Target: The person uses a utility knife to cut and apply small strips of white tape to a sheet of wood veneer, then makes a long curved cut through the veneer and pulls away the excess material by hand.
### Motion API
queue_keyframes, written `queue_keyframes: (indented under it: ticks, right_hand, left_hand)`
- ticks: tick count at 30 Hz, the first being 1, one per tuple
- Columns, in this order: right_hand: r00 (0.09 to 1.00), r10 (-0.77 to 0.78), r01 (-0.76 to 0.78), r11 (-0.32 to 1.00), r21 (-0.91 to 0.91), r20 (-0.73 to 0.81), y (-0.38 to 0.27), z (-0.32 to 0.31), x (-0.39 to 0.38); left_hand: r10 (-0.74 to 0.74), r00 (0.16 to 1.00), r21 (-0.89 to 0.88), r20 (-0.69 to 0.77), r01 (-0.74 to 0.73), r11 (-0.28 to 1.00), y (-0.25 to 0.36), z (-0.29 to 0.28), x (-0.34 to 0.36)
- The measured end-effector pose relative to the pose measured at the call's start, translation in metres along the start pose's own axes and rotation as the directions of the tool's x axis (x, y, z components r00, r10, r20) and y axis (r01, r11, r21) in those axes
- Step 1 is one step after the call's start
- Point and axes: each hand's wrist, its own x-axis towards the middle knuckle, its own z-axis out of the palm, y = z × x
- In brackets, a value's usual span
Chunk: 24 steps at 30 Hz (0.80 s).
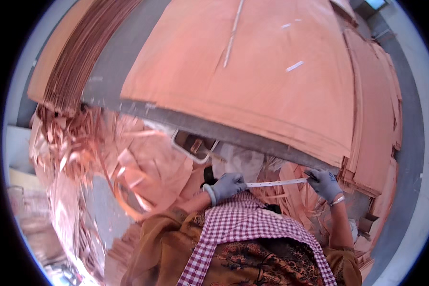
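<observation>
A narrow white tape strip (276, 182) with small dark holes is stretched between my two hands, in front of my checked apron. At its left end, my left hand (229, 185), in a grey glove, is closed on the strip. A black object (208, 175) shows just beside that hand; its kind is unclear. My right hand (324, 185), also gloved, pinches the strip's other end close to the table edge. Something small and dark shows at its fingers, too small to name. Above both hands lies a large thin wood veneer sheet (252, 81) with short white tape pieces on it.
The dark table edge (200, 125) runs just beyond my hands. A pale-rimmed bin (178, 145) holding a brownish item stands below it. Veneer scraps (133, 176) heap on the left floor. Veneer stacks stand at far left (76, 52) and right (374, 105).
</observation>
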Motion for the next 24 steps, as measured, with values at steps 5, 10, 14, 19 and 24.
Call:
queue_keyframes:
  ticks: [5, 10, 14, 19, 24]
  right_hand:
    - [0.892, -0.450, 0.451, 0.872, 0.190, -0.051, -0.087, 0.069, 0.079]
    - [0.885, -0.422, 0.412, 0.907, 0.090, 0.196, -0.139, 0.144, 0.180]
    - [0.835, -0.251, 0.291, 0.957, -0.007, 0.490, -0.148, 0.180, 0.220]
    - [0.865, -0.396, 0.295, 0.899, 0.324, 0.309, -0.147, 0.181, 0.216]
    - [0.938, -0.344, 0.332, 0.866, 0.373, -0.036, -0.168, 0.151, 0.187]
  left_hand:
    - [-0.043, 0.989, 0.020, 0.142, 0.040, 0.999, -0.021, 0.001, -0.026]
    - [0.214, 0.974, -0.197, 0.079, -0.195, 0.961, -0.060, -0.040, -0.046]
    - [0.015, 0.998, -0.036, -0.061, -0.017, 0.999, -0.055, -0.096, -0.057]
    - [-0.045, 0.929, 0.430, -0.367, 0.212, 0.878, -0.097, -0.143, -0.015]
    - [-0.016, 0.875, 0.647, -0.484, 0.370, 0.667, -0.112, -0.176, 0.024]
